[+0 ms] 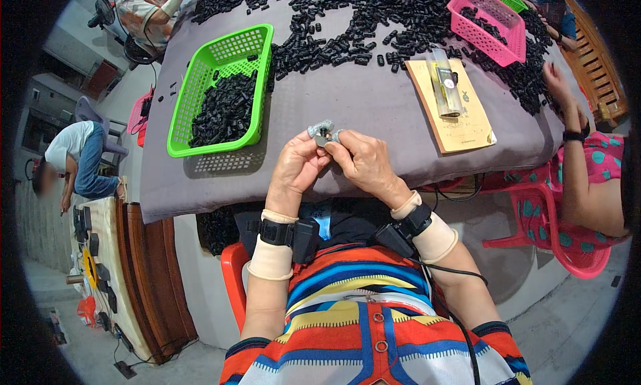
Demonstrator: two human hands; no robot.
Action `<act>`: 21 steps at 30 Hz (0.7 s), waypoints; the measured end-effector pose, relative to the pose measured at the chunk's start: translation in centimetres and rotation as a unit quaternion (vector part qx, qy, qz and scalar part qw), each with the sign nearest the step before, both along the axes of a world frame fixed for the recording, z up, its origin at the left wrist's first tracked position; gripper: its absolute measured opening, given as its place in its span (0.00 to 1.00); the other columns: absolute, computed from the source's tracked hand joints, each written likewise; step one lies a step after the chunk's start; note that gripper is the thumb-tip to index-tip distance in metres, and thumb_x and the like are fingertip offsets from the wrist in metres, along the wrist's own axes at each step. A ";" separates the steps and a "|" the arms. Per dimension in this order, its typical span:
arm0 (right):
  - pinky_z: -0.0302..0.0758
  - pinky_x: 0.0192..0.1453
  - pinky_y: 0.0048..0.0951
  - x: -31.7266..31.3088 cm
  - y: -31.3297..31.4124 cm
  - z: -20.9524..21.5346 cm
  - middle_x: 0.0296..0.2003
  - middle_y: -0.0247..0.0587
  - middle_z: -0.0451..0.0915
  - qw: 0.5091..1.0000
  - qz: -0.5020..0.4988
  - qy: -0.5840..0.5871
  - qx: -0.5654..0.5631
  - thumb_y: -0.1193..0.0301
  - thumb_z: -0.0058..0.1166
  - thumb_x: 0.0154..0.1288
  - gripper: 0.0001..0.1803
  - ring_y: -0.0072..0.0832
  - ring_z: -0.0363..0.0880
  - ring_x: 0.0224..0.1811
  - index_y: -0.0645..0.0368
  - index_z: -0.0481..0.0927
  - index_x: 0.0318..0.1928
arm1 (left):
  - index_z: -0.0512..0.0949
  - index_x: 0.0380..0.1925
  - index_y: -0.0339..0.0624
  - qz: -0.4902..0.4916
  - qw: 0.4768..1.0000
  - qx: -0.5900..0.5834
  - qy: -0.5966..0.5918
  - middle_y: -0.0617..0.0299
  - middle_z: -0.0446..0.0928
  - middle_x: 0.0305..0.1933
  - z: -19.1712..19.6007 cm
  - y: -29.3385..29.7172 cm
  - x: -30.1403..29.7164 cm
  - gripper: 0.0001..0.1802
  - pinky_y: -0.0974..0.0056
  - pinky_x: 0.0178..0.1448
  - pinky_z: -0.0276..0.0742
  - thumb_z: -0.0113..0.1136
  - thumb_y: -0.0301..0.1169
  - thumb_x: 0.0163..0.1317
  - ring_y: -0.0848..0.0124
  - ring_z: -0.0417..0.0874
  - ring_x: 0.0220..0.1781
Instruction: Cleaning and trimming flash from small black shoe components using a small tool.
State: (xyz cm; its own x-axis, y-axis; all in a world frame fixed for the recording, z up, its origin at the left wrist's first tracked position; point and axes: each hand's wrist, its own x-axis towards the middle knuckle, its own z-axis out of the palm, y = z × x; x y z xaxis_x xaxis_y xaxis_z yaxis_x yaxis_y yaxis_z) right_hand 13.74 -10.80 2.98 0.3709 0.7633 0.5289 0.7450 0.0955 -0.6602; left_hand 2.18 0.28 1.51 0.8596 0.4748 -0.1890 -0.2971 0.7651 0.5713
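Close above the near edge of the grey-covered table, my left hand (295, 164) and my right hand (369, 166) meet at the fingertips. Between them they pinch a small black-and-silver piece (322, 140), too small and covered to name more exactly. Greyish wrapping covers some fingertips on both hands. To the left of my hands lies a green plastic basket (175, 128), partly filled with small black cylindrical parts (224, 111). Each wrist carries a beige cuff and a black strap with a box on it.
A large spread of black parts (334, 48) covers the table's far side. On the right lie a yellowish notepad (461, 134) with a clear plastic case (446, 84), and a pink basket (511, 48). A person's hand (555, 81) rests at the right edge; other people are around.
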 end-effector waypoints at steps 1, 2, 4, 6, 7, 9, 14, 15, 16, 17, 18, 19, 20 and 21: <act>0.69 0.22 0.40 0.0 0.0 0.0 0.21 0.42 0.74 1.000 0.000 0.001 0.001 0.64 0.53 0.60 0.13 0.43 0.76 0.22 0.57 0.71 0.23 | 0.74 0.42 0.33 0.000 1.000 -0.001 0.000 0.60 0.76 0.34 0.1 0.0 0.0 0.10 0.72 0.29 0.72 0.52 0.21 0.60 0.75 0.75 0.29; 0.69 0.22 0.40 0.0 0.0 0.0 0.21 0.42 0.74 1.000 0.001 0.000 0.001 0.64 0.53 0.60 0.13 0.43 0.76 0.22 0.57 0.71 0.23 | 0.74 0.42 0.33 0.001 1.000 -0.001 0.000 0.60 0.76 0.34 0.1 -0.1 0.0 0.10 0.72 0.29 0.72 0.52 0.21 0.60 0.75 0.75 0.29; 0.69 0.22 0.40 -0.1 0.0 0.0 0.21 0.43 0.74 1.000 -0.005 -0.004 0.000 0.64 0.52 0.60 0.13 0.43 0.76 0.22 0.57 0.71 0.23 | 0.74 0.42 0.33 0.013 1.000 0.003 0.015 0.60 0.76 0.34 0.1 -0.2 0.1 0.10 0.72 0.29 0.72 0.52 0.21 0.60 0.76 0.75 0.29; 0.69 0.22 0.40 -0.1 0.0 0.0 0.21 0.43 0.74 1.000 -0.006 -0.004 -0.002 0.64 0.52 0.60 0.13 0.43 0.76 0.22 0.57 0.71 0.23 | 0.74 0.42 0.33 0.014 1.000 0.005 0.015 0.60 0.76 0.34 0.3 -0.4 0.1 0.10 0.73 0.30 0.72 0.52 0.21 0.60 0.76 0.75 0.29; 0.69 0.22 0.40 -0.2 0.0 0.0 0.21 0.43 0.75 1.000 -0.007 -0.003 -0.003 0.64 0.52 0.60 0.13 0.43 0.76 0.22 0.57 0.72 0.23 | 0.74 0.42 0.33 0.014 1.000 0.007 0.015 0.60 0.76 0.34 0.3 -0.4 0.1 0.10 0.73 0.30 0.72 0.52 0.21 0.60 0.76 0.75 0.29; 0.69 0.22 0.40 -0.2 -0.1 0.2 0.21 0.43 0.75 1.000 -0.006 -0.004 -0.007 0.64 0.52 0.61 0.13 0.43 0.76 0.22 0.57 0.72 0.23 | 0.74 0.42 0.33 0.012 1.000 0.009 0.017 0.60 0.76 0.34 0.3 -0.4 0.1 0.10 0.73 0.30 0.72 0.52 0.21 0.60 0.76 0.75 0.29; 0.69 0.22 0.41 -0.1 0.2 0.0 0.21 0.43 0.75 1.000 -0.018 -0.006 -0.013 0.64 0.52 0.61 0.13 0.44 0.75 0.22 0.57 0.72 0.24 | 0.74 0.41 0.33 0.012 1.000 0.012 0.016 0.60 0.76 0.34 0.3 -0.4 0.3 0.09 0.73 0.30 0.72 0.52 0.21 0.59 0.77 0.74 0.29; 0.69 0.22 0.41 -0.2 0.2 0.0 0.21 0.43 0.75 1.000 -0.022 -0.005 -0.005 0.64 0.52 0.61 0.13 0.44 0.75 0.22 0.57 0.71 0.24 | 0.74 0.40 0.34 0.008 1.000 0.013 0.015 0.60 0.76 0.34 0.6 -0.4 0.3 0.09 0.73 0.30 0.72 0.52 0.21 0.59 0.77 0.74 0.28; 0.69 0.22 0.41 -0.2 0.2 0.1 0.21 0.43 0.75 1.000 -0.025 -0.003 0.003 0.64 0.53 0.60 0.13 0.45 0.75 0.22 0.57 0.71 0.24 | 0.74 0.40 0.34 0.005 1.000 0.015 0.013 0.61 0.76 0.34 0.9 -0.5 0.4 0.09 0.73 0.30 0.72 0.52 0.21 0.60 0.77 0.74 0.28; 0.69 0.22 0.41 -0.2 0.2 0.2 0.21 0.43 0.75 1.000 -0.026 -0.006 0.005 0.64 0.53 0.60 0.13 0.45 0.75 0.22 0.57 0.71 0.24 | 0.74 0.40 0.34 0.004 1.000 0.017 0.010 0.61 0.76 0.34 0.9 -0.5 0.3 0.09 0.73 0.30 0.72 0.52 0.21 0.60 0.77 0.74 0.28; 0.68 0.22 0.41 -0.2 0.2 0.2 0.21 0.44 0.74 1.000 -0.023 0.003 0.009 0.64 0.52 0.61 0.13 0.45 0.75 0.22 0.58 0.71 0.23 | 0.75 0.40 0.35 0.006 1.000 0.013 0.010 0.61 0.76 0.34 0.8 -0.4 0.3 0.09 0.73 0.29 0.71 0.53 0.21 0.59 0.77 0.74 0.28; 0.67 0.21 0.40 -0.2 0.2 0.3 0.20 0.45 0.73 1.000 -0.019 0.012 0.013 0.64 0.52 0.61 0.14 0.45 0.74 0.21 0.58 0.70 0.23 | 0.75 0.41 0.35 0.009 1.000 0.009 0.010 0.61 0.76 0.34 0.8 -0.4 0.2 0.09 0.73 0.29 0.71 0.53 0.22 0.59 0.77 0.74 0.28; 0.67 0.21 0.40 -0.1 0.3 0.2 0.20 0.45 0.73 1.000 -0.018 0.010 0.017 0.64 0.52 0.61 0.14 0.45 0.74 0.21 0.58 0.70 0.23 | 0.75 0.41 0.35 0.009 1.000 0.012 0.008 0.61 0.76 0.34 0.8 -0.4 0.0 0.09 0.73 0.29 0.71 0.53 0.22 0.59 0.77 0.74 0.28; 0.66 0.21 0.40 0.1 0.2 0.0 0.18 0.45 0.72 0.998 -0.025 0.060 0.012 0.64 0.52 0.62 0.15 0.45 0.73 0.20 0.59 0.69 0.23 | 0.75 0.41 0.35 0.018 0.999 0.035 0.027 0.62 0.76 0.33 1.0 -0.6 -0.1 0.10 0.73 0.27 0.71 0.54 0.22 0.59 0.77 0.74 0.27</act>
